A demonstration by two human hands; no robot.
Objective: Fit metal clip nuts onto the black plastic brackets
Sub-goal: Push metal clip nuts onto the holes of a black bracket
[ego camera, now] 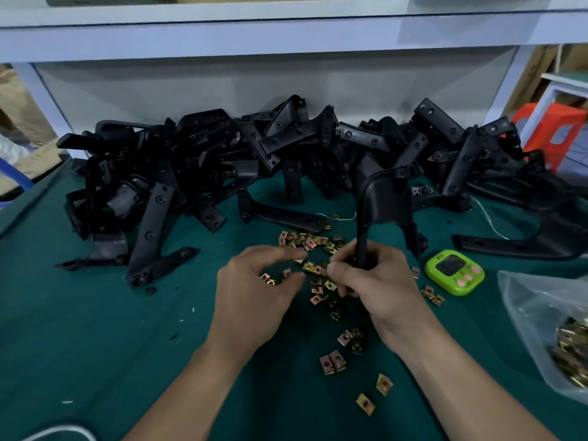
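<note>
Head view, looking down on a green table [95,329] with both hands at the middle of the picture.

From 9 o'clock round to 2 o'clock, a heaped pile of brackets [222,154] runs along the far side of the table, black parts lying across one another against a white shelf [286,36].

The left hand [254,291] hovers just left of centre, palm down, fingers curved. Its grip is narrow but not closed: thumb and forefinger are a little apart and hold nothing that shows (the fingertips are somewhat blurred).

Under and between the hands lie loose clip nuts [318,281], small brass-coloured squares. They cluster thickest at 12 o'clock of the hands and trail down towards 5 o'clock, where a few lie singly between the forearms.

The right hand [375,288] sits just right of centre, touching distance from the left. Its grip is closed round the narrow lower stem of a black plastic bracket [385,192], which stands upright and widens into a curved plate above the knuckles. I cannot tell whether a nut is already on it.

At 3 o'clock of the right hand, near it, a lime-green timer [453,272] with pink buttons lies flat. Further out at 4 o'clock, a clear plastic bag [541,307] holds more nuts, and at 1 o'clock, beyond the table's edge, stands an orange stool [553,128].
</note>
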